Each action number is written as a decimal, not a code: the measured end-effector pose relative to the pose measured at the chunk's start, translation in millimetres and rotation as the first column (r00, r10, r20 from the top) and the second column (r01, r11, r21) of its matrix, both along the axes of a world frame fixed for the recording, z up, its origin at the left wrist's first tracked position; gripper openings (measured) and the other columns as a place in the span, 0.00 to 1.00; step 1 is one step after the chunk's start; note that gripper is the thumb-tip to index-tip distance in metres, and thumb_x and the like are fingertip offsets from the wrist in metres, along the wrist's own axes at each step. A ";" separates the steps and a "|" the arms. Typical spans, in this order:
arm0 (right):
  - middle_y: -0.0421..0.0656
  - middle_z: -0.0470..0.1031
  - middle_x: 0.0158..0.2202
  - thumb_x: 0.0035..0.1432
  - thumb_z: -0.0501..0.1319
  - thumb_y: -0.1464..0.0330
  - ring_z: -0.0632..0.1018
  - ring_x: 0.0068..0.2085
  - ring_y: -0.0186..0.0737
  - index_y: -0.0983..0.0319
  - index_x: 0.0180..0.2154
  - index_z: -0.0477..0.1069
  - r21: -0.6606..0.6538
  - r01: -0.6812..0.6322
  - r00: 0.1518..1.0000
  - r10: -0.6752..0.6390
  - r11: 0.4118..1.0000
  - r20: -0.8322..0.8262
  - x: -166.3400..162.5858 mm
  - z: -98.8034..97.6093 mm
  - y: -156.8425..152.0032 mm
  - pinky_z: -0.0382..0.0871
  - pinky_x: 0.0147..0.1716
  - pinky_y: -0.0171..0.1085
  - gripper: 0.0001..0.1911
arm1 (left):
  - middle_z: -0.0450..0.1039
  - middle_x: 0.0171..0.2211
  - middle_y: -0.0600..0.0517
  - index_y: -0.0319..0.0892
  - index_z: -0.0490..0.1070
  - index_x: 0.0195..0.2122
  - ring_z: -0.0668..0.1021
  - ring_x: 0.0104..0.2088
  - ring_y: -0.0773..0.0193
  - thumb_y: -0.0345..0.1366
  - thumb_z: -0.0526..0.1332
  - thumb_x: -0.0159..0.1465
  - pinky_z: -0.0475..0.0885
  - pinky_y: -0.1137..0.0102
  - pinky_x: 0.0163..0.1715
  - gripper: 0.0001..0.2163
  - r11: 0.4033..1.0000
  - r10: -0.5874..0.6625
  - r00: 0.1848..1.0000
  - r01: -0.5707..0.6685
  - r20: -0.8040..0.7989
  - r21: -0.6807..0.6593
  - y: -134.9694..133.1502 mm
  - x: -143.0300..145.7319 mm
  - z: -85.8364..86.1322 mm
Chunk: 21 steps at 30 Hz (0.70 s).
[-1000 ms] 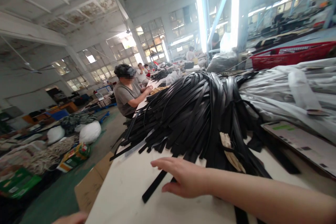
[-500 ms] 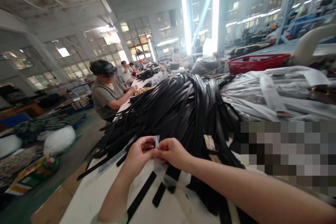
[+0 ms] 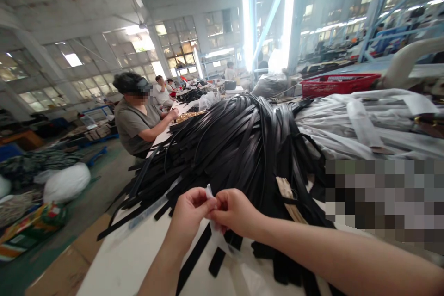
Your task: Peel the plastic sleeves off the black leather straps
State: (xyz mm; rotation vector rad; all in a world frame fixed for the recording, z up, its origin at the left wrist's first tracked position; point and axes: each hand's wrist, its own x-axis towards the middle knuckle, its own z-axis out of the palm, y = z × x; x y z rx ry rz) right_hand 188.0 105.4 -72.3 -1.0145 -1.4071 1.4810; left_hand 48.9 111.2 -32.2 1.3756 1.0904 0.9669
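Observation:
My left hand (image 3: 190, 212) and my right hand (image 3: 236, 210) meet fingertip to fingertip over the white table (image 3: 114, 254). Both are closed in a pinch on a thin translucent plastic sleeve (image 3: 219, 238). Its tip pokes up between the fingers, and its lower part hangs toward the table. The fingers hide whatever may be inside it. Just beyond my hands lies a big heap of black straps (image 3: 236, 143), with several strap ends reaching under my wrists. A beige strip (image 3: 286, 189) rests among them to the right.
White-wrapped strips (image 3: 333, 120) are piled on the right, with a red basket (image 3: 340, 84) behind. A co-worker (image 3: 133, 118) stands at the table's left side near gold-coloured pieces (image 3: 189, 115). Bags and bundles, including a white sack (image 3: 67, 182), lie on the floor at left.
My hands have drawn closer together and lowered slightly, with the fingers tighter on the plastic sleeve. The camera view has shifted a little.

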 end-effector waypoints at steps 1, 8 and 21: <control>0.35 0.69 0.14 0.47 0.66 0.64 0.70 0.15 0.30 0.61 0.21 0.60 -0.004 0.013 1.000 -0.013 1.000 -0.004 -1.3 1.0 -2.0 0.61 0.13 0.27 0.15 | 0.72 0.21 0.53 0.39 0.72 0.22 0.72 0.24 0.66 0.40 0.70 0.50 0.66 0.72 0.26 0.11 1.000 0.012 1.000 -0.012 0.011 -0.003 0.1 -0.4 -0.9; 0.35 0.69 0.15 0.46 0.65 0.60 0.69 0.15 0.28 0.63 0.24 0.64 -0.037 -0.049 0.999 0.048 0.998 -0.018 -6.6 5.3 -4.3 0.60 0.14 0.26 0.15 | 0.69 0.17 0.55 0.39 0.73 0.19 0.67 0.21 0.70 0.41 0.70 0.49 0.62 0.74 0.23 0.12 0.993 0.118 0.992 -0.120 0.053 0.022 3.6 -10.3 -2.7; 0.35 0.69 0.16 0.50 0.60 0.67 0.69 0.14 0.29 0.62 0.24 0.62 0.020 0.092 0.990 -0.094 0.996 0.103 -12.9 5.8 -12.8 0.59 0.11 0.25 0.09 | 0.71 0.20 0.55 0.37 0.73 0.23 0.69 0.23 0.69 0.42 0.72 0.47 0.63 0.75 0.26 0.13 0.982 0.184 0.977 -0.188 0.104 0.026 2.9 -12.8 -2.3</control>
